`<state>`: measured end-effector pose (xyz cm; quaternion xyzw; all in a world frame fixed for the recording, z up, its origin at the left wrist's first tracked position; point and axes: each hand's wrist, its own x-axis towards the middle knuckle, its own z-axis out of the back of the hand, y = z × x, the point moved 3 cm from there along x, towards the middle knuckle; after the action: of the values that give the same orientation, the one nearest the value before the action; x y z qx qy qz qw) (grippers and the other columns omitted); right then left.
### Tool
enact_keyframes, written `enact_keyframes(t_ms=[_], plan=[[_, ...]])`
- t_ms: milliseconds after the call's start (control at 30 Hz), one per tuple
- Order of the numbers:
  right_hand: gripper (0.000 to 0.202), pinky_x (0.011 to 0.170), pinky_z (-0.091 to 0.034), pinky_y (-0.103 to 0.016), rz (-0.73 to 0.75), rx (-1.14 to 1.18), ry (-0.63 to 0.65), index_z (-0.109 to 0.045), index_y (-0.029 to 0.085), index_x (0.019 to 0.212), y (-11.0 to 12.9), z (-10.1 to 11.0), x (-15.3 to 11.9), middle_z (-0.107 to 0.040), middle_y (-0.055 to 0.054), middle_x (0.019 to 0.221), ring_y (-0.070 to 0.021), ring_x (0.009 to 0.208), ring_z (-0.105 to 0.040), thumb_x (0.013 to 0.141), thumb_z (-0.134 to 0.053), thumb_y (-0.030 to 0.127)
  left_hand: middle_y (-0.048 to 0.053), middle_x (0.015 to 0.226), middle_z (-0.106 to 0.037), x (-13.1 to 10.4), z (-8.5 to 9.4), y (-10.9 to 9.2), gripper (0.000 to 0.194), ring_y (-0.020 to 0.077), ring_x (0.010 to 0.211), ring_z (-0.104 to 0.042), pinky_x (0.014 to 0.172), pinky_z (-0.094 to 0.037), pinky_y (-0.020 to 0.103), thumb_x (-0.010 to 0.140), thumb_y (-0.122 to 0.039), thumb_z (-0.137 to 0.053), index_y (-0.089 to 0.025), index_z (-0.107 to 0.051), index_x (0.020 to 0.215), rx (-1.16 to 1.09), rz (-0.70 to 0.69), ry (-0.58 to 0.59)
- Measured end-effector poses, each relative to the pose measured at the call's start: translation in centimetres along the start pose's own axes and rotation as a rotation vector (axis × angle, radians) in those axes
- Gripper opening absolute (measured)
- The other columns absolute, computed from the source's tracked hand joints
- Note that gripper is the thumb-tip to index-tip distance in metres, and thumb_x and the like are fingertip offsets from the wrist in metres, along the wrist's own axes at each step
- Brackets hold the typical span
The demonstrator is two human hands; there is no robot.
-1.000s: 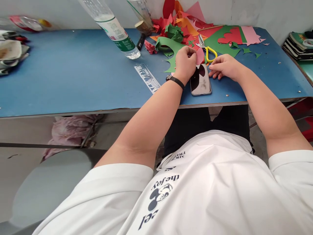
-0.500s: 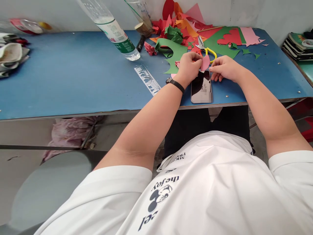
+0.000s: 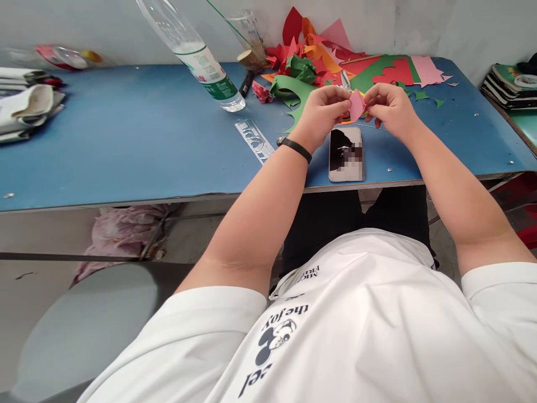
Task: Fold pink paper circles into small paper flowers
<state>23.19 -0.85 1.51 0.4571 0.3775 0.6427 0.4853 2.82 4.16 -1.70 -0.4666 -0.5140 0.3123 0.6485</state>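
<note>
Two hands, left (image 3: 321, 112) and right (image 3: 390, 109), pinch pink paper (image 3: 357, 105) between their fingers.

Coloured paper scraps (image 3: 300, 68), scissors (image 3: 345, 80) and a stencil ruler (image 3: 255, 141) are lying across a blue tabletop (image 3: 146, 129) against a bare wall (image 3: 377, 28), suggesting a casual craft corner, possibly in a home.

Blue table (image 3: 146, 134), phone (image 3: 346, 162), ruler (image 3: 254, 141), paper scraps (image 3: 394, 73)
</note>
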Motion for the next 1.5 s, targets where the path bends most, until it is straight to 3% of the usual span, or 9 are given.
enact_keyframes(t_ms=[200, 300, 433, 667, 833, 1033, 1267, 1400, 1500], plan=[[0.035, 0.104, -0.050, -0.028, 0.175, -0.180, -0.002, -0.072, 0.030, 0.108, 0.5, 0.2, -0.3, -0.070, -0.003, 0.113, -0.0212, 0.112, -0.053, 0.114, -0.089, 0.000, 0.003, 0.103, -0.089, 0.2, -0.1, 0.9, 0.037, 0.0316, 0.112, -0.083, 0.117, -0.071, 0.060, 0.094, -0.074, -0.102, -0.042, -0.083, 0.093, -0.075, 0.071, 0.092], [0.033, 0.103, -0.052, -0.029, 0.227, -0.200, -0.021, -0.072, 0.027, 0.103, 0.7, 0.3, -0.5, -0.067, -0.005, 0.124, -0.0198, 0.109, -0.054, 0.118, -0.088, 0.004, 0.005, 0.098, -0.085, 0.2, -0.1, 0.9, 0.035, 0.0300, 0.107, -0.085, 0.106, -0.074, 0.055, 0.100, -0.060, -0.106, -0.037, -0.081, 0.090, -0.052, 0.137, 0.079], [0.030, 0.103, -0.059, -0.031, 0.308, -0.291, -0.011, -0.077, 0.026, 0.101, 0.2, 0.1, -0.1, -0.080, -0.007, 0.122, -0.0205, 0.109, -0.067, 0.124, -0.079, 0.007, 0.003, 0.090, -0.079, 0.4, -0.3, 0.2, 0.039, 0.0241, 0.092, -0.085, 0.082, -0.070, 0.038, 0.106, -0.037, -0.111, -0.030, -0.077, 0.088, -0.006, 0.187, 0.069], [0.040, 0.098, -0.060, -0.042, 0.353, -0.437, -0.092, -0.075, 0.026, 0.089, -0.7, -0.5, 1.2, -0.081, -0.004, 0.100, -0.0241, 0.091, -0.070, 0.111, -0.083, -0.007, -0.004, 0.084, -0.077, 0.7, -0.5, -0.3, 0.032, 0.0111, 0.074, -0.065, 0.076, -0.049, 0.028, 0.116, -0.001, -0.084, -0.024, -0.075, 0.097, -0.153, 0.194, 0.119], [0.048, 0.092, -0.056, -0.041, 0.344, -0.490, -0.118, -0.065, 0.028, 0.085, -0.1, -0.7, 0.8, -0.072, -0.002, 0.093, -0.0236, 0.085, -0.060, 0.110, -0.086, -0.007, -0.002, 0.082, -0.071, 1.0, 0.0, 0.7, 0.045, 0.0175, 0.083, -0.068, 0.077, -0.051, 0.033, 0.109, -0.032, -0.101, -0.028, -0.065, 0.084, -0.100, 0.133, 0.081], [0.056, 0.091, -0.056, -0.040, 0.317, -0.451, -0.113, -0.057, 0.030, 0.083, 0.3, -0.8, 0.5, -0.065, -0.001, 0.091, -0.0229, 0.084, -0.056, 0.106, -0.087, -0.011, 0.004, 0.089, -0.075, 0.9, 0.0, 1.0, 0.039, 0.0258, 0.097, -0.075, 0.090, -0.060, 0.040, 0.113, -0.062, -0.096, -0.030, -0.081, 0.098, -0.090, 0.130, 0.121], [0.055, 0.094, -0.058, -0.036, 0.260, -0.380, -0.110, -0.060, 0.029, 0.082, 0.1, -0.7, 0.7, -0.067, 0.002, 0.089, -0.0219, 0.088, -0.057, 0.107, -0.098, -0.001, -0.001, 0.094, -0.075, 0.8, 0.0, 0.5, 0.026, 0.0163, 0.083, -0.076, 0.088, -0.061, 0.033, 0.123, -0.029, -0.089, -0.024, -0.075, 0.101, -0.165, 0.063, 0.161], [0.060, 0.090, -0.053, -0.035, 0.241, -0.303, -0.093, -0.056, 0.029, 0.076, 0.1, -0.7, 0.7, -0.060, 0.004, 0.081, -0.0207, 0.082, -0.052, 0.109, -0.099, 0.001, -0.006, 0.084, -0.079, 0.7, 0.2, 0.6, 0.027, 0.0217, 0.083, -0.077, 0.090, -0.066, 0.039, 0.118, -0.022, -0.093, -0.036, -0.075, 0.133, -0.121, 0.021, 0.149], [0.063, 0.090, -0.052, -0.035, 0.236, -0.301, -0.080, -0.055, 0.028, 0.075, 0.0, -0.7, 0.7, -0.057, 0.005, 0.077, -0.0205, 0.082, -0.051, 0.107, -0.101, 0.000, -0.004, 0.078, -0.075, 1.0, 0.0, 0.9, 0.024, 0.0249, 0.083, -0.079, 0.093, -0.068, 0.044, 0.112, -0.023, -0.092, -0.036, -0.081, 0.129, -0.072, -0.039, 0.198]])
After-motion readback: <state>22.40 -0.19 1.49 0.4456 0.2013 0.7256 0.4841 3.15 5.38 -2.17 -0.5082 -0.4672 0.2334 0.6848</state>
